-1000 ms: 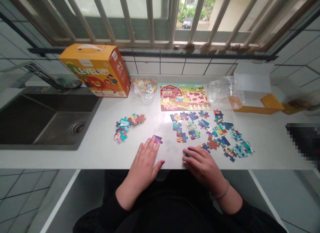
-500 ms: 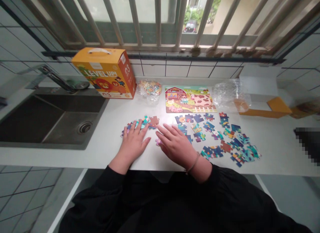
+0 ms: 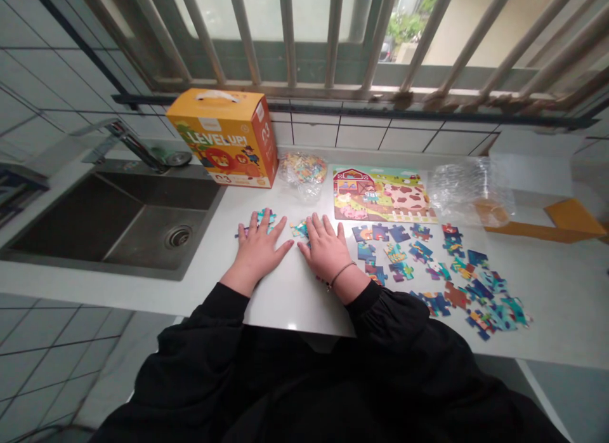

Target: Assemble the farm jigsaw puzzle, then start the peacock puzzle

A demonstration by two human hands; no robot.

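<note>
Palm down, the left hand [image 3: 261, 245] lies opened out with its fingers spread over a group of puzzle pieces [image 3: 267, 216], whose teal and dark edges show past the fingertips; the fingers do not curl around any of them. Just beside it, the right hand [image 3: 328, 246] is also flat and open, its fingers a little apart, covering part of a teal-and-yellow cluster [image 3: 299, 228] that peeks out at its left; how many pieces lie beneath either palm cannot be told. A narrow gap separates the two thumbs, and between the forearms a stretch of white surface [image 3: 295, 303] runs to the front edge. To the left, more of that surface reaches to the rim of the dark sink [image 3: 147, 233]. On the right, room is tighter: loose pieces [image 3: 455, 295] start near the right hand and spread toward the front edge, some close to the right sleeve [image 3: 394, 310]. Beyond the hands, the farm picture board [image 3: 380, 195] lies flat behind the loose pieces, with a plastic bag of pieces [image 3: 303, 170] near its left edge and crumpled clear wrap [image 3: 469, 189] at its right. The orange box [image 3: 223, 138] stands upright by the sink's back corner.
</note>
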